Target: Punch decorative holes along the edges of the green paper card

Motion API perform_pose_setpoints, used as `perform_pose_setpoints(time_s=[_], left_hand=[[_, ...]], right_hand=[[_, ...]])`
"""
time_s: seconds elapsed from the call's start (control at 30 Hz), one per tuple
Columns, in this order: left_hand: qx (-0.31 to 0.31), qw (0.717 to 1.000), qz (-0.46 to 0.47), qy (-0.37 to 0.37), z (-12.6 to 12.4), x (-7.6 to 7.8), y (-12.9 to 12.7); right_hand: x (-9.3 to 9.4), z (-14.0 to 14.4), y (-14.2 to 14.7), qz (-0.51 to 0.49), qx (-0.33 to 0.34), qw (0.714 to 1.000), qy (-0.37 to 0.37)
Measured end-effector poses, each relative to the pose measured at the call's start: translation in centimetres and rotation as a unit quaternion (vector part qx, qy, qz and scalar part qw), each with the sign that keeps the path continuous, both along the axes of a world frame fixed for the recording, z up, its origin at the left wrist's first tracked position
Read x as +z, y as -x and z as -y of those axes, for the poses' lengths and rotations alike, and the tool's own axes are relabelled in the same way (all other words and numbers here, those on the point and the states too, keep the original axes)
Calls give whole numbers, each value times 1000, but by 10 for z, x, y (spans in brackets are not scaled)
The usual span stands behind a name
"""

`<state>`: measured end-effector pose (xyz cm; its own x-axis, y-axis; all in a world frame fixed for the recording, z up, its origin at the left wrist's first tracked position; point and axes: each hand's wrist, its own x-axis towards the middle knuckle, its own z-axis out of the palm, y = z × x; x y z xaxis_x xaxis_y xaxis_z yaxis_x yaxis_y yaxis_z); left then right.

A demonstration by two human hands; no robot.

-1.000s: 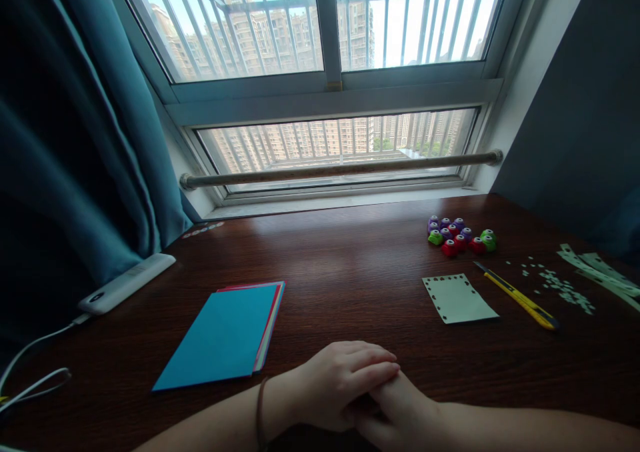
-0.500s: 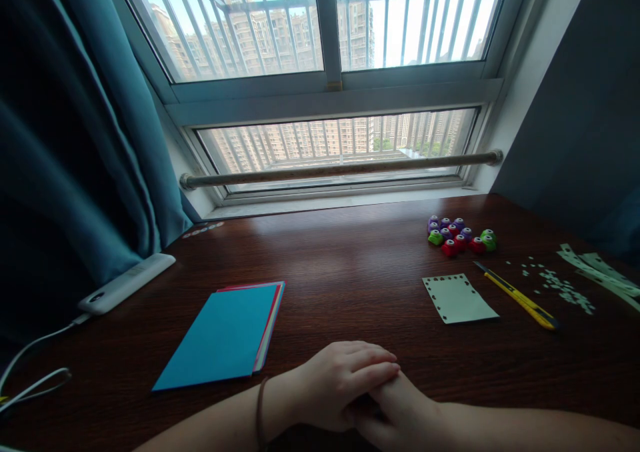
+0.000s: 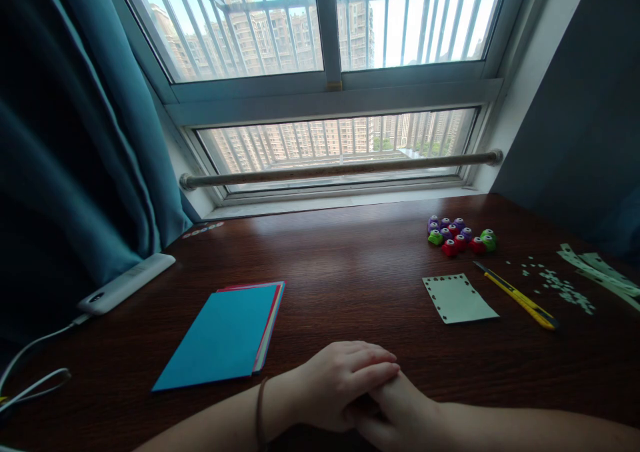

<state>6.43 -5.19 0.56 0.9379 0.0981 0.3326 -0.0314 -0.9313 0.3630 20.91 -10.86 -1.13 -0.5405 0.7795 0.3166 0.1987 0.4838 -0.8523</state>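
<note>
My left hand (image 3: 345,382), with a thin brown band (image 3: 261,412) at its wrist, lies over my right hand (image 3: 407,405) at the near side of the table. Its closed fingers drape across the back of the right hand, whose own curled fingers are mostly hidden beneath. No object shows in either hand. Left of them is a stack of coloured paper, a blue sheet (image 3: 225,335) on top. To the right lie a pale green sheet (image 3: 460,299), with small shapes punched along two edges, and a yellow utility knife (image 3: 520,300) with its blade end pointing away.
Several small craft punches (image 3: 460,235) in purple, red and green stand at the back right. Tiny paper cutouts (image 3: 565,289) and pale green strips (image 3: 603,272) lie far right. A white power strip (image 3: 127,284) with a cable is by the curtain (image 3: 115,125) at left.
</note>
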Motion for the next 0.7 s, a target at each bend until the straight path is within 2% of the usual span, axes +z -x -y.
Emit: perform_pose_setpoints(time_s=[0.7], left_hand=[[4,1000,-7,-2,0,-1,1]], right_hand=[[0,1,0,17,-5,1000,2]])
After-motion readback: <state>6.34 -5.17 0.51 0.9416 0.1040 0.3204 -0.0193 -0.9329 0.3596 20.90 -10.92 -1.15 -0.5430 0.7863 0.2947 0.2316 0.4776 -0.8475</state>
